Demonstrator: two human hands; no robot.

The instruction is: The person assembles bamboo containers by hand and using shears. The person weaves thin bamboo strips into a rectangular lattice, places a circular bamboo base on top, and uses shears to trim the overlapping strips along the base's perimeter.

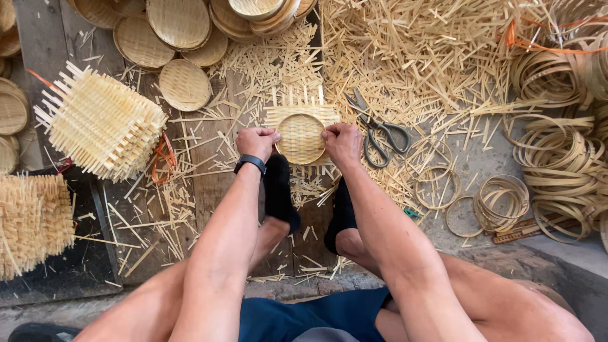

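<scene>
Bamboo strips are woven into a small square mat [301, 130], and it lies on the wooden board [209, 183], right in front of the person's two feet in black socks [282, 193]; a round hoop [301, 138] sits on top of the mat; the left hand [256, 142] is closed tight on the hoop's left side, and the right hand [342, 143] is closed tight on its right side, likely to press it flat and keep it from sliding; scissors [379, 130] lie just right of the mat, close enough to grab; finished round trays [180, 31] are piled beyond the mat; a stack of square mats [101, 123] sits to its left.
</scene>
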